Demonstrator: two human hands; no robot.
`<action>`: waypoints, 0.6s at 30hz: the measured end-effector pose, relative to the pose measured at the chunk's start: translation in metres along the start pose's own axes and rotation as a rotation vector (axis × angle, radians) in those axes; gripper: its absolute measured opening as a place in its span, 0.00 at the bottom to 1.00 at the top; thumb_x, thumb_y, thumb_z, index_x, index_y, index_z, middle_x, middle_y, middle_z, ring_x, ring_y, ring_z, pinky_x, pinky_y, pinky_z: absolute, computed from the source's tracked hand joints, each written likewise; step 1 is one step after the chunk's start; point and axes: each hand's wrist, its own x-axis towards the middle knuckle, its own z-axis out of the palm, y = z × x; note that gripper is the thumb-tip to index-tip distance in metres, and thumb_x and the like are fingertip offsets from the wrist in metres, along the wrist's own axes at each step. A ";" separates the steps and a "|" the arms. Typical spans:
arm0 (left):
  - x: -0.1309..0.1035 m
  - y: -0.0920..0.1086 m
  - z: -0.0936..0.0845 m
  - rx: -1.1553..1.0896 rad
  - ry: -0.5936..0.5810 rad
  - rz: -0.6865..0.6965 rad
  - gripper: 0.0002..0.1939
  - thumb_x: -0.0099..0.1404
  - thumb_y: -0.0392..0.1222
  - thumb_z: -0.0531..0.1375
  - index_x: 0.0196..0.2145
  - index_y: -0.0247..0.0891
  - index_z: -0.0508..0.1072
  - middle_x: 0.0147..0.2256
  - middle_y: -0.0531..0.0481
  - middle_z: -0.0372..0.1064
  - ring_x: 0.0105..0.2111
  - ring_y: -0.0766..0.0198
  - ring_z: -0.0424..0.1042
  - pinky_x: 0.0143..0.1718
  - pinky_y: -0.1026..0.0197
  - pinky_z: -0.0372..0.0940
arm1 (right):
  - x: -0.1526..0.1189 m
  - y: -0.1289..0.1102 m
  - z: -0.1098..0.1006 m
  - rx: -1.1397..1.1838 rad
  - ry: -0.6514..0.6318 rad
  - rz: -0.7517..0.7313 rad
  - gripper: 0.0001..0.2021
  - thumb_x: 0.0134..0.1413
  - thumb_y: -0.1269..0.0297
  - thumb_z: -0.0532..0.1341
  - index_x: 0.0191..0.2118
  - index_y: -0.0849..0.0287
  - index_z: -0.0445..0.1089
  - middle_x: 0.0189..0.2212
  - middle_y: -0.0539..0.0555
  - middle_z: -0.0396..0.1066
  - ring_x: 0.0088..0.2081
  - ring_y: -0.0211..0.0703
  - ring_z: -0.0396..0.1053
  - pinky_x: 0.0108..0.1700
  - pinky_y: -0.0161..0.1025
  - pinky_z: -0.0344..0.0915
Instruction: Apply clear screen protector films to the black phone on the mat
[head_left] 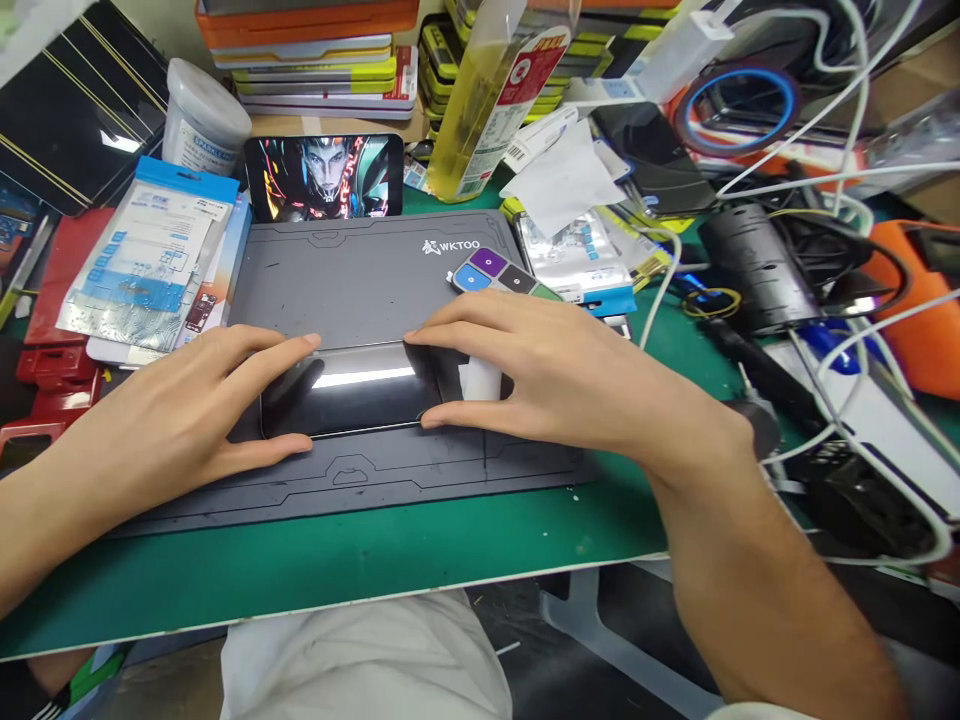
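Note:
A black smartphone [356,390] lies sideways on the grey work mat [330,270], its glossy screen reflecting a bright light strip. My left hand [202,400] grips its left end, fingers on the far long edge and thumb on the near one. At the other end, my right hand [525,360] holds the phone the same way, fingertips at the far corner and thumb at the near corner. Under the right palm sits a small white piece [480,380], partly hidden. Just beyond that hand lies a tray with coloured squares [495,270], its near part covered.
A second phone [326,178] stands lit at the mat's back edge. Behind it are stacked boxes [315,50] and a bottle of yellow liquid [487,110]. A white tub [199,120] and plastic packets [150,260] stand left. Tangled white cables [855,170] crowd the right side.

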 end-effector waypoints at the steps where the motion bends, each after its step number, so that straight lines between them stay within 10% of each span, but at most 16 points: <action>1: 0.000 0.001 0.000 -0.017 -0.005 -0.017 0.38 0.97 0.72 0.53 0.91 0.54 0.63 0.75 0.40 0.80 0.70 0.36 0.86 0.74 0.30 0.85 | 0.000 0.000 0.000 0.001 0.000 0.000 0.28 0.88 0.42 0.73 0.73 0.62 0.85 0.65 0.69 0.90 0.63 0.69 0.89 0.66 0.62 0.87; 18: -0.001 0.001 0.003 0.080 0.020 0.050 0.36 0.98 0.65 0.56 0.92 0.52 0.60 0.73 0.37 0.82 0.66 0.35 0.89 0.64 0.35 0.89 | 0.000 0.000 0.001 -0.030 0.007 -0.024 0.28 0.88 0.43 0.73 0.72 0.63 0.85 0.64 0.69 0.90 0.61 0.68 0.89 0.63 0.58 0.86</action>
